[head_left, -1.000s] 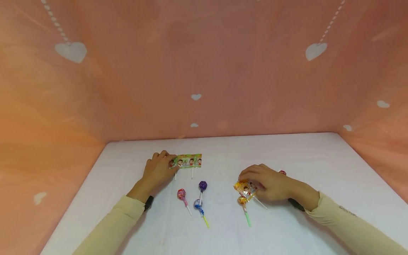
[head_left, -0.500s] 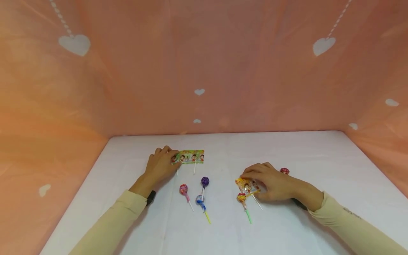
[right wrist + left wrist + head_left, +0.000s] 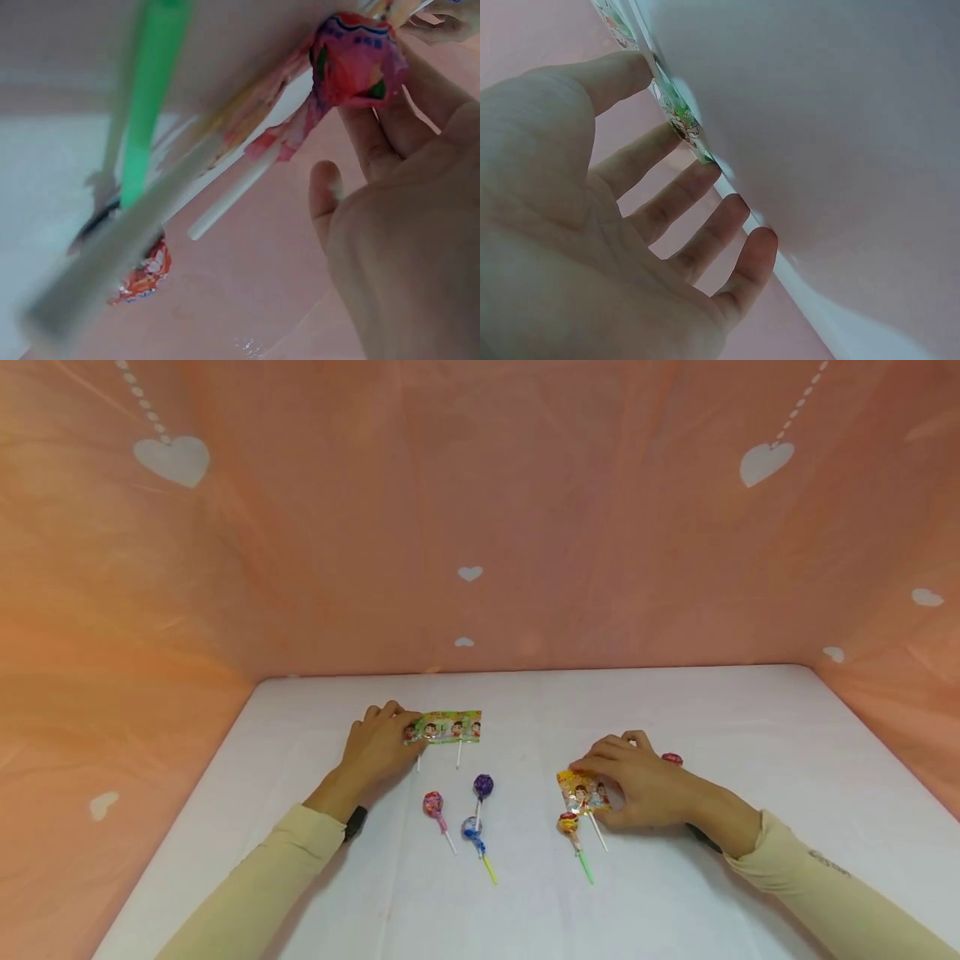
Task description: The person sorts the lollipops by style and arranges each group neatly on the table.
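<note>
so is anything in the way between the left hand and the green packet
Nothing visible: in the head view the left hand directly grips the left end of the green packet. The purple lollipop and pink lollipop lie nearer the person, not between.

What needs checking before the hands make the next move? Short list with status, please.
1. Left hand has the green packet: ok, gripping one end.
2. Right hand has the orange packet: ok, holding it between thumb and fingers.
3. Orange packet free of the green-stick lollipop: cannot tell; they overlap in the head view, contact unclear.
4. Purple lollipop apart from the blue lollipop: not ok, its stick overlaps the blue one.
5. Pink lollipop separate from those two: ok.
6. Red lollipop fully visible from the head: not ok, partly hidden by the right hand.
</note>
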